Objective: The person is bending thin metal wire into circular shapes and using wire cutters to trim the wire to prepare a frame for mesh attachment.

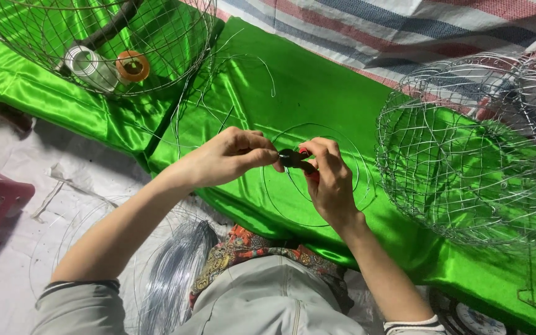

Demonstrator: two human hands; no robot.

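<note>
Head view: both hands (280, 162) pinch pliers (294, 159) on a wire ring (268, 198), between 2 wire baskets (466, 155).

No packages, labels, signs or screens show in the view.

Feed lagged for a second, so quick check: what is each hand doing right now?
Left hand: closed, fingertips pinching the thin wire ring at the small pliers.
Right hand: closed around the pliers' red handles.
</note>
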